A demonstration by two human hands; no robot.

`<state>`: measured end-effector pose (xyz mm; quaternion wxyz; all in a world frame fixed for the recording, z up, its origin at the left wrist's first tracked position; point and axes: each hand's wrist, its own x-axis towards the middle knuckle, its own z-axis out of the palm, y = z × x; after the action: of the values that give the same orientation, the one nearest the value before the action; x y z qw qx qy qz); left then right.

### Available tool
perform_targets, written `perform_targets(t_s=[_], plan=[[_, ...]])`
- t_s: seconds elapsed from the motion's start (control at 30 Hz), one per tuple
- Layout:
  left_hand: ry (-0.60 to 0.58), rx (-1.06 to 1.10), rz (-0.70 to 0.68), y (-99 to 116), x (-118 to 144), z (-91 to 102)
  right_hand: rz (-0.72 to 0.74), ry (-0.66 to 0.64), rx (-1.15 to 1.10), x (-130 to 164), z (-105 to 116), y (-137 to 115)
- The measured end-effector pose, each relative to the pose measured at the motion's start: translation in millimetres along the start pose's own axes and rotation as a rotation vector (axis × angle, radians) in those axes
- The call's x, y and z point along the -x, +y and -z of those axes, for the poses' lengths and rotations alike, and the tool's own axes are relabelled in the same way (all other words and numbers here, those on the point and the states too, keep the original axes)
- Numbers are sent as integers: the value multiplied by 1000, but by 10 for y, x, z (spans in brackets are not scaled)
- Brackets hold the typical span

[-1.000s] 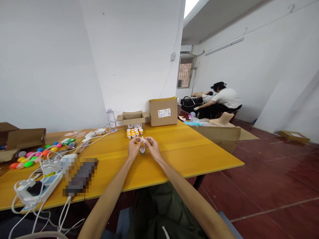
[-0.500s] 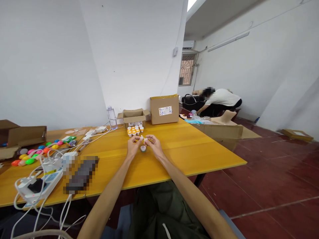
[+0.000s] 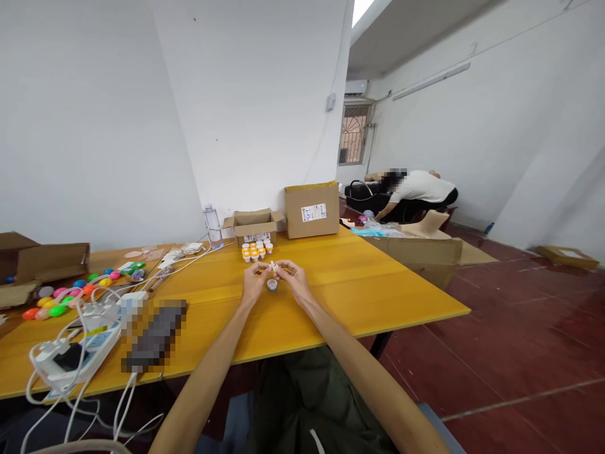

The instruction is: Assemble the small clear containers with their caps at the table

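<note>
The white item [image 3: 273, 267], too small to make out in detail, was pinched between the fingertips of the left hand [image 3: 254, 281] and right hand [image 3: 293, 279]. Near it, a small round, pale-topped container [image 3: 271, 285] stood on the table [image 3: 373, 277].

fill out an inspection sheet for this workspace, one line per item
Surface: yellow-brown table, wood-grained
Job's things: small white parts, too small to identify; small round container below them on the table; white-and-orange containers grouped beyond
Clutter: coloured balls at left; clear bottle; open carton; larger carton
Hands: left hand and right hand close together, fingertips pinching the parts
Cables: white cables hanging past the near edge; loaded power strip
Surroundings: person in white top bending, right background; red floor
</note>
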<state>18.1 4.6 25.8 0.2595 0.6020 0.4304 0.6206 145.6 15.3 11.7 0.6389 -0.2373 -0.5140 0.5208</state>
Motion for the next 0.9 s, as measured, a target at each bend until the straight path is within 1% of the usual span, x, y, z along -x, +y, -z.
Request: perform_targets(t_s=[0.27,0.43,0.63,0.9], plan=[[-33,30,18,-14,12,-4,-28,4,29,-14,41,38],[-55,32,14,-16,4,-8,-41,10,-6,-22,56,70],[-91,32,3,8,8,-13,-8,36,-60,-30,47,88],[-89,37,-8,14,4,-7,8,53,-38,-31,29,62]])
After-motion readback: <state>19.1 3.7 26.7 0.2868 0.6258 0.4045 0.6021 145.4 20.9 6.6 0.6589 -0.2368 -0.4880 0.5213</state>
